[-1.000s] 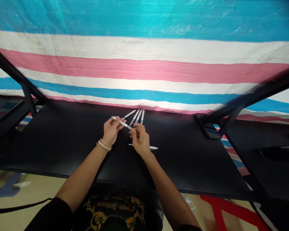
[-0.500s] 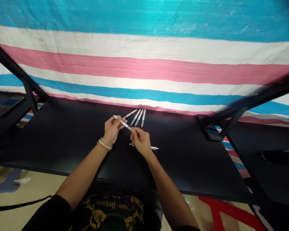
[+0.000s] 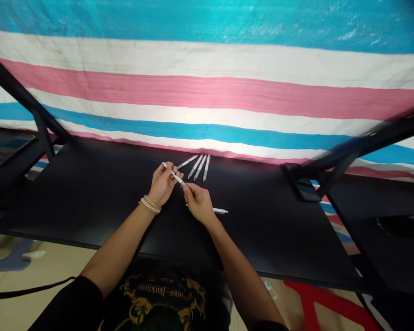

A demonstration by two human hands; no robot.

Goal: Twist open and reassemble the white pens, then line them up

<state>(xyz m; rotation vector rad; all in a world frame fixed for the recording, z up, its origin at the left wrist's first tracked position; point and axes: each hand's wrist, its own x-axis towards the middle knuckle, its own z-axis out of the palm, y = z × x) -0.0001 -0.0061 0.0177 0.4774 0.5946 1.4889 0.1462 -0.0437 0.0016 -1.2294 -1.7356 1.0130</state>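
A white pen [image 3: 177, 178] is held above a black counter [image 3: 255, 220], the left hand [image 3: 162, 182] pinching its far-left end, the right hand [image 3: 198, 201] gripping its near-right end. Its long axis runs diagonally, from upper left down to lower right. Just beyond the hands, four pens [image 3: 201, 167] lie fanned on the counter, one slanting more than the others. Another pen [image 3: 221, 211] lies nearly crosswise, partly hidden behind the right hand.

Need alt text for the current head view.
The left hand and right hand hold a white pen above a black table. Four more pens lie fanned beyond; another pen is partly hidden by the right hand. Striped sheeting hangs behind.
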